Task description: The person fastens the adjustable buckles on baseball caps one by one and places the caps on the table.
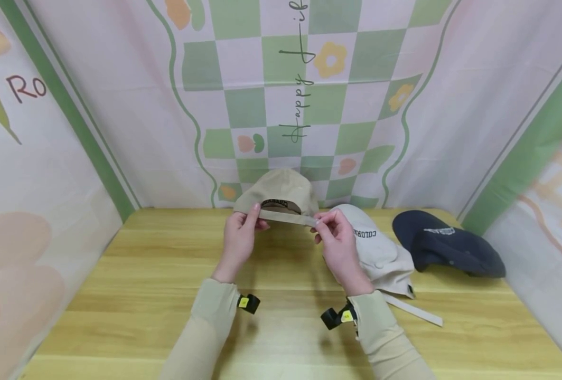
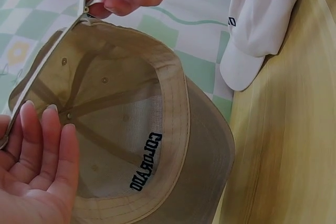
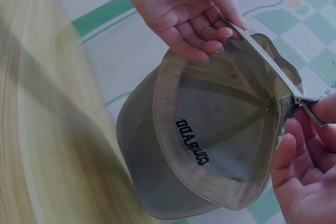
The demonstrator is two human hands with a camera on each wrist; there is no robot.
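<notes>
A khaki baseball cap [image 1: 281, 184] is held up over the table's far side, its back opening facing me. Its narrow back strap [image 1: 286, 217] stretches between both hands. My left hand [image 1: 240, 238] pinches the strap's left part, thumb on top. On the other side my right hand [image 1: 342, 247] pinches the strap's end by a small metal buckle [image 3: 297, 100]. Black COLORADO lettering [image 2: 147, 162] reads inside the crown in the left wrist view. The cap's brim [image 3: 152, 166] points away from the hands in the right wrist view.
A white cap [image 1: 373, 240] lies right of the right hand, its loose strap [image 1: 414, 310] trailing over the wooden table [image 1: 133, 295]. Farther right lies a navy cap [image 1: 447, 245]. A checked cloth [image 1: 286, 100] hangs behind the table.
</notes>
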